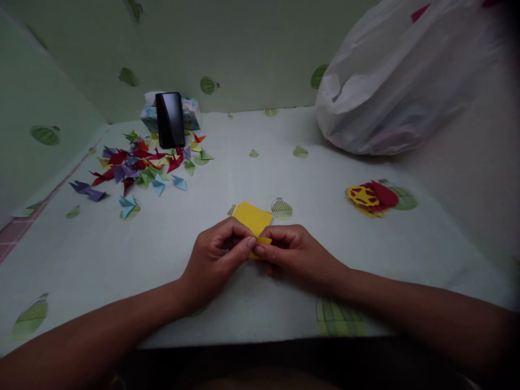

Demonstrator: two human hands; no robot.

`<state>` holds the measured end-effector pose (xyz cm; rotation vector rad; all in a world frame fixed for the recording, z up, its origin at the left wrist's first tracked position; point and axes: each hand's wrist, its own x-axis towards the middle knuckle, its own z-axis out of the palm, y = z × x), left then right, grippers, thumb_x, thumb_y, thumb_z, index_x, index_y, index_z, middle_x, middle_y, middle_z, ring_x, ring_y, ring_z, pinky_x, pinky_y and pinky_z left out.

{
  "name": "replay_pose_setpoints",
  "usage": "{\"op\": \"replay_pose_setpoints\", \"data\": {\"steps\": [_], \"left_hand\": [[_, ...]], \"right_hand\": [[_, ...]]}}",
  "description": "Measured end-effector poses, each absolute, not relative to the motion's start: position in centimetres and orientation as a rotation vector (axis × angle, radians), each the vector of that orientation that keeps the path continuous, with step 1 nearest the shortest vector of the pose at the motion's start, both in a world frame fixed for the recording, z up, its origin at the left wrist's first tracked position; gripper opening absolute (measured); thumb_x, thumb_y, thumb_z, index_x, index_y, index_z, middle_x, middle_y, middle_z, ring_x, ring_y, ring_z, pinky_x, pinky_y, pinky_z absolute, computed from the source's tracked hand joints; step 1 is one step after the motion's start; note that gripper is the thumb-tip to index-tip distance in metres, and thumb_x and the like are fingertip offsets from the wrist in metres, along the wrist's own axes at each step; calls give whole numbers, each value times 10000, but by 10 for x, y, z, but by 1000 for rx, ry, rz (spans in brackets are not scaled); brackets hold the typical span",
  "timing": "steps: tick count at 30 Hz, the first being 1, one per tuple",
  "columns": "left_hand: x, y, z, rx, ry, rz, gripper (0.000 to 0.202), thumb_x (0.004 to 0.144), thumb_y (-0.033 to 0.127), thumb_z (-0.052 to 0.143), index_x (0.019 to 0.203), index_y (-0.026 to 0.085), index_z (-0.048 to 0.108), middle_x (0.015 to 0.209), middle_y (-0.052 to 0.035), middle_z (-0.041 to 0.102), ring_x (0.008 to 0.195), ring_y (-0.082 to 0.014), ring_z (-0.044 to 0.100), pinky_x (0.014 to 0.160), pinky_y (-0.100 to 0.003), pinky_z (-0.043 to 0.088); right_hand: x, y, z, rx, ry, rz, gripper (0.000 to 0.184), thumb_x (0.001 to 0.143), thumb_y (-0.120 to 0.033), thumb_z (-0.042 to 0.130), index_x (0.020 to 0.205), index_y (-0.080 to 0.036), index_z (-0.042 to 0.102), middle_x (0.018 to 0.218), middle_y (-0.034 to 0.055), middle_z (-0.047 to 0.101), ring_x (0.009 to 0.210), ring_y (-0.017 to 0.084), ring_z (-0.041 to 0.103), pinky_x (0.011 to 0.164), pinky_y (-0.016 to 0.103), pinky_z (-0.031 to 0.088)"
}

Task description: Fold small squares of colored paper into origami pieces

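Observation:
My left hand (221, 254) and my right hand (292, 250) meet near the front middle of the table. Their thumbs and fingers pinch a small folded piece of yellow paper (266, 240) between them. Just beyond the fingertips a yellow paper square (252, 216) shows, partly covered by the hands; I cannot tell whether it is joined to the small piece. Several folded paper cranes (134, 162) in red, purple, green, yellow and light blue lie in a loose heap at the back left.
A black phone (170, 120) leans against a tissue box (192, 112) behind the cranes. Red and yellow paper cut-outs (368, 197) lie at the right. A white plastic bag (390, 86) bulges at the back right. The table's front edge (260, 342) is close to me.

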<state>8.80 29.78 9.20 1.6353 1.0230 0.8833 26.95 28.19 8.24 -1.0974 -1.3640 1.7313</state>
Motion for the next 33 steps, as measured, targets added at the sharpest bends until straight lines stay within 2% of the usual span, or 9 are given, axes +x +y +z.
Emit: {"op": "replay_pose_setpoints", "data": {"steps": [7,10,14,17,23,33], "left_hand": [[88,298,90,1561,1031,916,129,876,252,598,778,168,608,690,14,565,602,-91,494,553,-206,417],[88,301,89,1536,1050,903,117,864,262,614,797,166,606,669,20,561,589,-92,501,553,-208,430],[87,305,90,1638,1057,874,67,832,228,645,830,160,649,770,-10,633,687,-112,571,622,-222,462],[86,307,92,1720,1067,879,72,842,214,632,811,158,665,782,-15,637,704,-113,573,641,-224,460],[84,307,91,1652,1076,873,90,836,231,633,785,157,637,672,12,592,601,-93,534,554,-207,435],[83,307,87,1561,1043,718,95,841,248,627,850,156,607,596,15,650,538,-94,603,538,-197,465]], "right_hand": [[269,281,80,-1177,-1390,1599,232,821,-314,660,703,-170,521,585,-38,531,522,86,484,492,215,366],[271,281,78,-1196,-1497,1412,203,840,-277,634,704,-172,526,607,-31,519,560,95,462,518,227,363],[273,281,77,-1193,-1660,1151,137,858,-228,604,743,-166,563,701,-5,545,645,113,466,595,252,388],[274,281,78,-1165,-1664,1145,114,875,-233,591,783,-167,575,721,-2,553,658,116,480,615,258,401],[277,284,83,-1134,-1638,1114,136,916,-220,525,803,-176,585,652,-24,549,615,106,503,593,244,402],[278,284,83,-1181,-1663,1054,128,881,-155,539,767,-165,596,636,-25,551,599,99,492,575,240,389]]}}
